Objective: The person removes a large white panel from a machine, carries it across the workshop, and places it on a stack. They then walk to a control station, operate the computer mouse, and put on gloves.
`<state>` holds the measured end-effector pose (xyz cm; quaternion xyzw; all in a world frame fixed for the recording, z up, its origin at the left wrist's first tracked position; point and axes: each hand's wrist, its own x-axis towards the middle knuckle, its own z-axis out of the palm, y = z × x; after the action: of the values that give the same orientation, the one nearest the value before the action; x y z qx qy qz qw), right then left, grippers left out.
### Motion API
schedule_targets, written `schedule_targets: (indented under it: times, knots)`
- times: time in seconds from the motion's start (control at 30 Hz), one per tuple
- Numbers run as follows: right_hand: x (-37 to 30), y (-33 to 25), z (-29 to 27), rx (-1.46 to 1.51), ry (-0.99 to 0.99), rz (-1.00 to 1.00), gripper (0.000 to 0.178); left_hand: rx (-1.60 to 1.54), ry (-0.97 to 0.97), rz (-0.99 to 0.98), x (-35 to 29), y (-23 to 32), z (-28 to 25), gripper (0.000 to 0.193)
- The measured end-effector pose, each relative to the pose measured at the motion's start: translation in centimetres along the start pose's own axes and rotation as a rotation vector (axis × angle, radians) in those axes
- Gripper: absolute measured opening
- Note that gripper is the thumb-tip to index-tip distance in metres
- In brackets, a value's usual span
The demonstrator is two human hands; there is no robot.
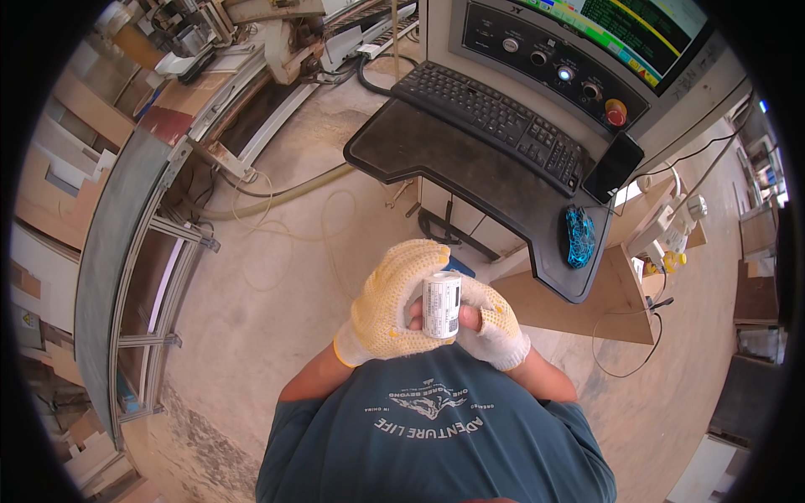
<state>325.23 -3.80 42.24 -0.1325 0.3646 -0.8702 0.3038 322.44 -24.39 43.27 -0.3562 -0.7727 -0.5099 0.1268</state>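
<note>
A small white roll of printed labels (442, 306) is held upright in front of my chest, between both hands. My left hand (387, 300), in a cream knitted glove with yellow dots, curls around the roll's left side. Bare fingertips show at the roll's edge. From the other side my right hand (491, 323), in a matching glove, grips the roll with its bare thumb tip against it. A bit of something dark blue (457, 267) shows just behind the roll; I cannot make out what it is.
Ahead, a black shelf (470, 168) carries a keyboard (495, 117), a dark phone (614, 168) and a blue patterned mouse (579, 237). Above it is a control panel with a red stop button (616, 111). A conveyor (126, 226) runs along the left. Hoses (285, 191) and cables lie on the floor.
</note>
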Motion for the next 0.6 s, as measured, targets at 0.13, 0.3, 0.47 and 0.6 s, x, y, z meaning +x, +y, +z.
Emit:
schedule_targets:
  times: [0.13,0.3,0.47,0.6]
  knots:
    - [0.06,0.15,-0.07,-0.059,0.081,-0.011,0.070,0.010,-0.005,0.033,0.15,-0.48,0.09,0.077]
    - [0.26,0.48,-0.38,-0.215,0.165,-0.074,0.070,0.034,-0.030,0.023,-0.03,-0.70,0.34,0.077]
    - [0.53,0.48,-0.59,0.089,0.060,0.030,0.073,-0.120,0.002,-0.001,-0.09,-0.67,0.50,0.076]
    - [0.57,0.59,-0.44,0.001,0.120,-0.040,0.075,-0.079,-0.014,-0.006,-0.06,-0.65,0.48,0.077]
